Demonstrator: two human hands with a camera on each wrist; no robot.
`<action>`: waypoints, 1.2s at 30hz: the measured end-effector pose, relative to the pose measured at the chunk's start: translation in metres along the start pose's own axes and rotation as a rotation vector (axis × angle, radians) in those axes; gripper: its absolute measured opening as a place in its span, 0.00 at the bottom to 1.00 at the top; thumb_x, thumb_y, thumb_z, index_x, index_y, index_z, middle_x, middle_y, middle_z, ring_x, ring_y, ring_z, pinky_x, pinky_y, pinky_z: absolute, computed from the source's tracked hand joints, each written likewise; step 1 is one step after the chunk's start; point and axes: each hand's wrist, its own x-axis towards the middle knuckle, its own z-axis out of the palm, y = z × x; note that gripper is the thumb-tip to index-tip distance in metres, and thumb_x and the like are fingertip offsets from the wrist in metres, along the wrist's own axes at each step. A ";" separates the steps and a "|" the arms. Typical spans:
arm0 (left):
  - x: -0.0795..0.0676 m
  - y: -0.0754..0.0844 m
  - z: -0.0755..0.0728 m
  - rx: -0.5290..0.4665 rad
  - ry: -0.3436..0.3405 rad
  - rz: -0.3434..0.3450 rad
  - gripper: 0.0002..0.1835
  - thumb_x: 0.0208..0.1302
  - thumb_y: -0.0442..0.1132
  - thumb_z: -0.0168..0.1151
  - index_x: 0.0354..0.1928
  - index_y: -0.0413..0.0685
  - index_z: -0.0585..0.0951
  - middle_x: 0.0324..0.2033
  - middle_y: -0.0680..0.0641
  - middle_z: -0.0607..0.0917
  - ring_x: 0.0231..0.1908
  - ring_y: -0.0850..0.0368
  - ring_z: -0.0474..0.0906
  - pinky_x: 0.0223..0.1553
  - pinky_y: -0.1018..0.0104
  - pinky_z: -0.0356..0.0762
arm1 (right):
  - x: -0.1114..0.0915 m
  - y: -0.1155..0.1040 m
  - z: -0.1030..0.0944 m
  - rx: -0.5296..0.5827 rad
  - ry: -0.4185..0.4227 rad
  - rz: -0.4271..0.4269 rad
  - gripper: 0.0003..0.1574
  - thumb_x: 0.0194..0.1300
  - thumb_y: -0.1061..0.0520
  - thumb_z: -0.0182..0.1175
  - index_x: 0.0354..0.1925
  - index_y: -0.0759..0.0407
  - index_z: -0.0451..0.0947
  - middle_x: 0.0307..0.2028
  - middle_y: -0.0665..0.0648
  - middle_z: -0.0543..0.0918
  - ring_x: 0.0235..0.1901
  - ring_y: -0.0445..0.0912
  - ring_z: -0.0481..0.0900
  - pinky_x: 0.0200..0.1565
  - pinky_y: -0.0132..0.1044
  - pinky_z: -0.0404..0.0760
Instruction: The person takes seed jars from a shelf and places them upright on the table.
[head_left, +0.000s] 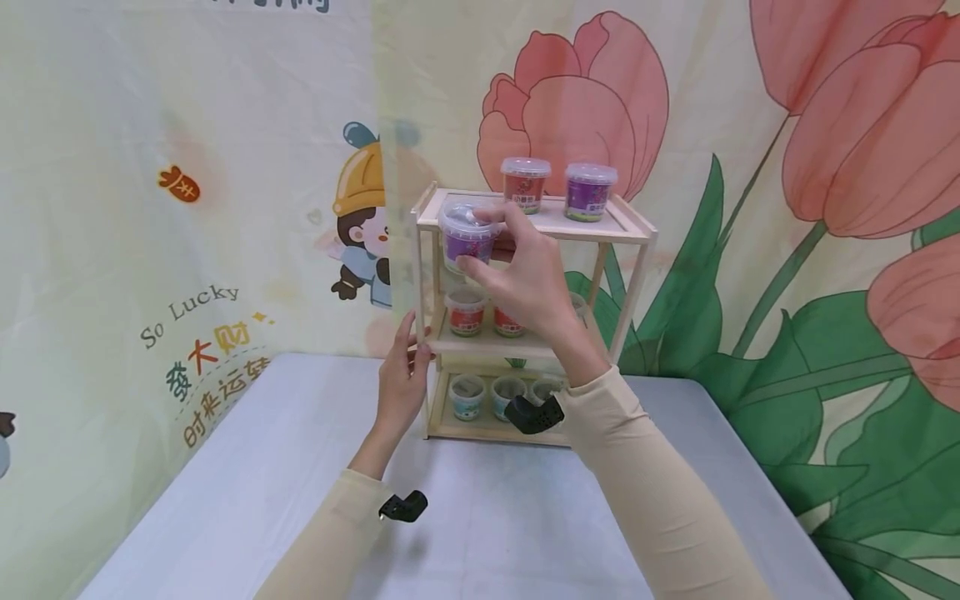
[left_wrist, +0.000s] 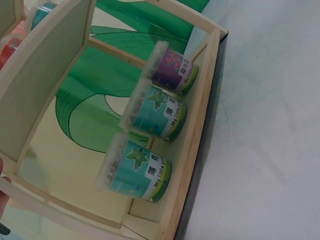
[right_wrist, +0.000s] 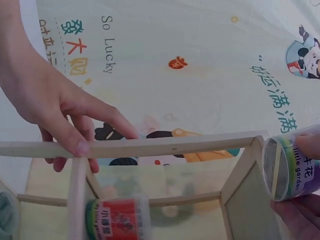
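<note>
My right hand (head_left: 528,271) pinches a clear-lidded plastic cup with a purple label (head_left: 467,233) between thumb and fingers, at the front left corner of the top shelf. In the right wrist view the held cup (right_wrist: 297,167) is beside the end of the rack's post, its base facing the rack. My left hand (head_left: 401,383) grips the left side of the wooden rack (head_left: 635,292) near the middle shelf, the thumb on the front post and fingers behind. A red-labelled cup (head_left: 525,187) and another purple-labelled cup (head_left: 590,192) stand on the top shelf.
Red-labelled cups (head_left: 465,312) stand on the middle shelf, partly hidden by my right arm. On the bottom shelf are two teal-labelled cups (left_wrist: 137,167) and a purple-labelled one (left_wrist: 172,70). The rack stands on a white-covered table (head_left: 480,517) before a printed cloth (head_left: 285,167).
</note>
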 end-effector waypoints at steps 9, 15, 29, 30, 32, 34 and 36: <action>0.000 0.000 -0.003 0.012 -0.010 0.012 0.31 0.85 0.46 0.53 0.83 0.67 0.59 0.64 0.43 0.85 0.47 0.43 0.89 0.51 0.42 0.85 | -0.030 0.011 0.009 -0.002 -0.025 0.023 0.33 0.65 0.61 0.76 0.64 0.61 0.76 0.58 0.63 0.85 0.53 0.53 0.89 0.56 0.45 0.87; 0.000 -0.001 -0.004 0.010 0.000 -0.008 0.31 0.84 0.46 0.53 0.83 0.66 0.60 0.64 0.43 0.85 0.47 0.43 0.90 0.51 0.41 0.86 | -0.055 0.025 0.017 0.013 -0.048 0.066 0.33 0.65 0.60 0.77 0.64 0.60 0.76 0.55 0.64 0.86 0.52 0.53 0.90 0.53 0.45 0.88; 0.000 -0.002 -0.004 0.019 -0.011 -0.012 0.31 0.84 0.46 0.53 0.83 0.71 0.59 0.64 0.45 0.85 0.49 0.44 0.89 0.52 0.43 0.86 | -0.119 0.049 0.045 0.075 -0.007 0.190 0.36 0.60 0.63 0.79 0.64 0.57 0.77 0.57 0.64 0.85 0.52 0.55 0.89 0.54 0.45 0.87; 0.000 -0.001 -0.004 0.020 -0.011 -0.011 0.31 0.84 0.45 0.53 0.83 0.70 0.59 0.64 0.44 0.85 0.49 0.44 0.89 0.52 0.43 0.87 | -0.123 0.051 0.047 0.075 -0.009 0.204 0.36 0.60 0.62 0.79 0.64 0.56 0.77 0.57 0.63 0.85 0.52 0.54 0.89 0.54 0.44 0.87; -0.001 -0.001 -0.004 0.019 -0.013 -0.009 0.31 0.84 0.45 0.53 0.83 0.70 0.59 0.64 0.44 0.85 0.49 0.43 0.89 0.52 0.43 0.87 | -0.131 0.054 0.052 0.084 -0.017 0.235 0.36 0.61 0.61 0.79 0.65 0.54 0.77 0.57 0.62 0.85 0.53 0.53 0.89 0.54 0.44 0.87; -0.001 -0.001 -0.004 0.021 -0.018 -0.010 0.32 0.84 0.45 0.53 0.83 0.70 0.59 0.64 0.44 0.85 0.49 0.43 0.89 0.52 0.43 0.87 | -0.138 0.056 0.058 0.104 -0.028 0.265 0.37 0.61 0.61 0.79 0.65 0.53 0.76 0.57 0.61 0.85 0.53 0.52 0.89 0.54 0.43 0.87; -0.001 -0.002 -0.004 0.016 -0.021 -0.009 0.32 0.84 0.45 0.54 0.83 0.70 0.59 0.64 0.43 0.84 0.49 0.43 0.89 0.51 0.43 0.87 | -0.144 0.058 0.063 0.123 -0.034 0.283 0.37 0.61 0.61 0.79 0.66 0.51 0.76 0.57 0.61 0.85 0.53 0.51 0.89 0.55 0.42 0.87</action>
